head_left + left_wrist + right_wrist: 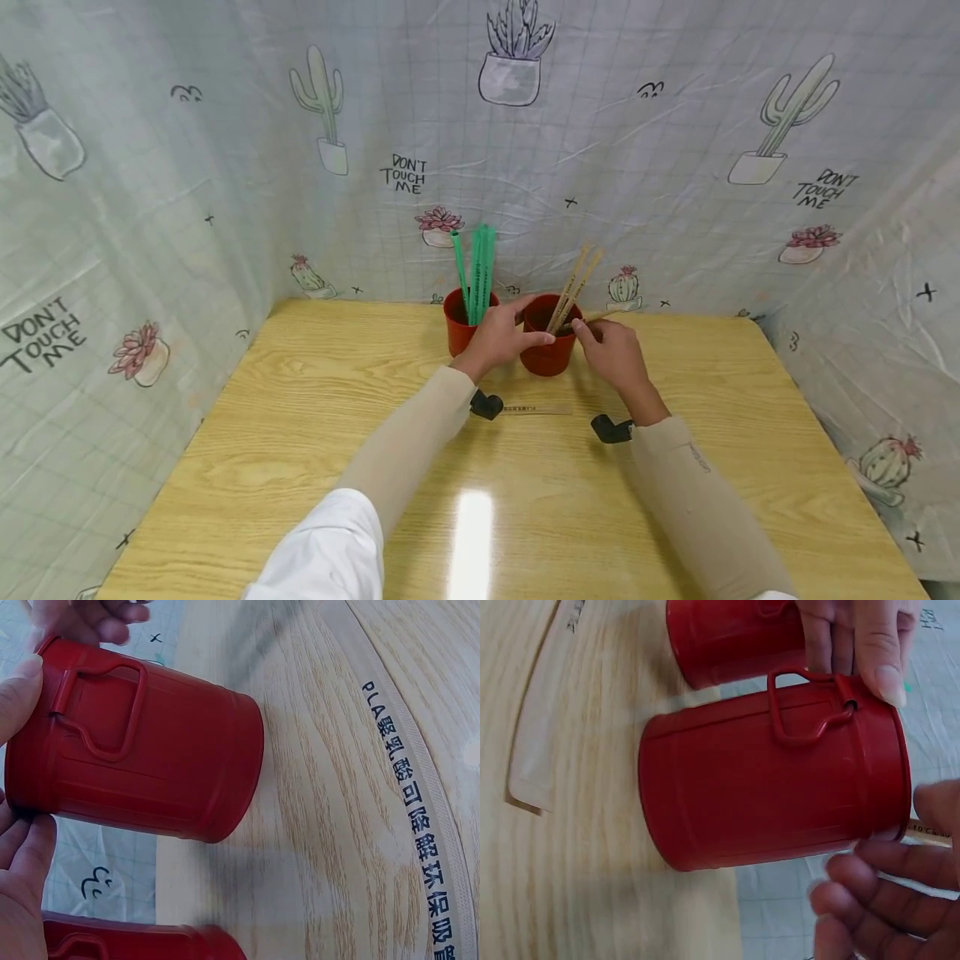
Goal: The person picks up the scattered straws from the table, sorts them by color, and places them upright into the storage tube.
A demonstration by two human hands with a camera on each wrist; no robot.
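Observation:
My left hand (495,337) grips the rim of the right-hand red bucket (547,358), thumb on the near side and fingers round the back. Several tan paper-wrapped straws (576,287) lean upright in that bucket. At its right rim my right hand (615,354) pinches another paper-wrapped straw (606,314), which slants low across the rim; its printed wrapper (928,831) shows beside the thumb in the right wrist view. Where its inner end lies is hidden. A wire handle (109,712) hangs on the bucket's side.
Close on the left stands a second red bucket (459,335) holding several green straws (480,275) with print. One tan wrapped straw (536,409) lies flat on the wooden table (337,450) in front. A printed curtain (480,142) hangs behind and at both sides.

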